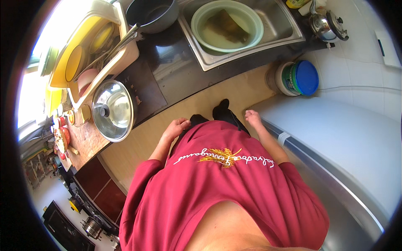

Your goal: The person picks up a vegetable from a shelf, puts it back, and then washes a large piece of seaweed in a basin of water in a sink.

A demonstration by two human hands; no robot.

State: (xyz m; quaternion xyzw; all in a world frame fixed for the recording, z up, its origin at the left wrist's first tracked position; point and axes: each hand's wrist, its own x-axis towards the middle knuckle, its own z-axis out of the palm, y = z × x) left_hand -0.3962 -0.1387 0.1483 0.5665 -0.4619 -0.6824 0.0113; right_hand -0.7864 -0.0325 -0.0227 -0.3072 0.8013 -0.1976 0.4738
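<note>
My left hand (178, 126) hangs in front of my body by the dark trousers, its fingers curled in and nothing seen in them. On the other side my right hand (253, 119) is held a little out from my waist, loosely closed with nothing showing in it. Neither hand touches the counter. Ahead of me a pale green basin (199, 39) sits in the steel sink (279, 19). A flat, dark brownish-green piece (226, 26) lies in its cloudy water; its kind I cannot make out.
A dark pot (153, 19) and dish rack (125, 54) stand left of the sink, near a glass lid (112, 111). A kettle (325, 25) stands right of it. A blue-lidded bucket (307, 78) is below, beside a long white appliance (347, 134) on my right.
</note>
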